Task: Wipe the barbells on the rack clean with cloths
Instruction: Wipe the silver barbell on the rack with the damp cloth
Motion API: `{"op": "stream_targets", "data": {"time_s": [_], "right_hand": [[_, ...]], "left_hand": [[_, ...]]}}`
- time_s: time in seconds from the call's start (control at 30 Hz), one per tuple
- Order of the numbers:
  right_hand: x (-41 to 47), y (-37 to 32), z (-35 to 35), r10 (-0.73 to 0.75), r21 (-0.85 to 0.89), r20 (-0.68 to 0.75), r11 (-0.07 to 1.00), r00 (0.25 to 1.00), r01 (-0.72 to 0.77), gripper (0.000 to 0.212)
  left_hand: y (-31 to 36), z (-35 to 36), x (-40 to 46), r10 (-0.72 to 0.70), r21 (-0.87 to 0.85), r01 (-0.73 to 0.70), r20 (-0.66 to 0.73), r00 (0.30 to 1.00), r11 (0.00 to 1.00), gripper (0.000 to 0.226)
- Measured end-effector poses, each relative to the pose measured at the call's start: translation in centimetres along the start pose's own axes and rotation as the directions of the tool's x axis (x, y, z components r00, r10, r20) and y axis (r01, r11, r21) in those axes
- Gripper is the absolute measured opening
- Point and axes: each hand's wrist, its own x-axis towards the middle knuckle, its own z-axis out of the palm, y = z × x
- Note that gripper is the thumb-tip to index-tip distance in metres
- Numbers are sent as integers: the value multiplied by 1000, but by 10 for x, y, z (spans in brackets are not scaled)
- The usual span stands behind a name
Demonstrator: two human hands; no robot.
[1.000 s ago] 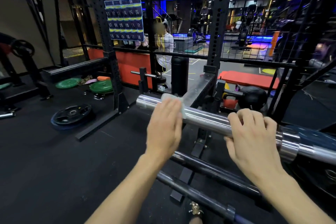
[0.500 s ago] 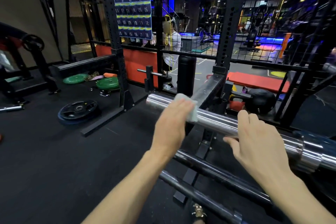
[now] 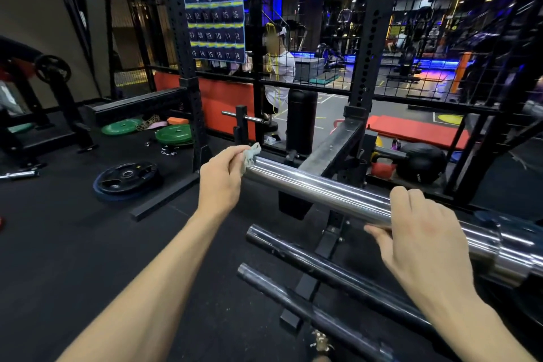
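Note:
A shiny chrome barbell sleeve (image 3: pixel 317 188) runs from centre to lower right, resting on the black rack (image 3: pixel 332 147). My left hand (image 3: pixel 223 176) holds a small pale crumpled cloth (image 3: pixel 251 154) against the sleeve's free end. My right hand (image 3: pixel 417 238) grips the sleeve further right, near its collar, fingers over the top and thumb underneath. Two darker barbells (image 3: pixel 323 261) (image 3: pixel 293 300) lie lower on the rack, below the chrome one.
A black weight plate (image 3: pixel 126 178) and green plates (image 3: pixel 173 134) lie on the dark rubber floor to the left. Black rack uprights (image 3: pixel 370 38) stand behind the bar. A kettlebell (image 3: pixel 417 160) and red mat sit at right. A person stands beyond the mesh fence.
My left hand slid the cloth leftward along the sleeve to its free end. My right hand stayed on the sleeve near the collar.

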Motion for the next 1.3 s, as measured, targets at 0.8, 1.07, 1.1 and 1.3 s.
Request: {"op": "stream_targets", "data": {"time_s": [0.8,1.07,1.1,1.3], "right_hand": [[-15,-3,19,30,-13,-191,999,981,-33,45],[-25,-3,25,15,14,-213,1000,977,-13,46],[-25,-3,25,14,14,-209,1000,978,-12,47],[-24,-7,25,32,19,-179,999,983,-29,47]], "left_hand": [[20,16,8,105,274,-162,209,972,948,50],[71,39,-42,493,34,-533,333,804,846,26],[56,32,-30,425,88,-476,331,843,875,29],[60,39,-24,180,147,-222,256,950,964,41]]}}
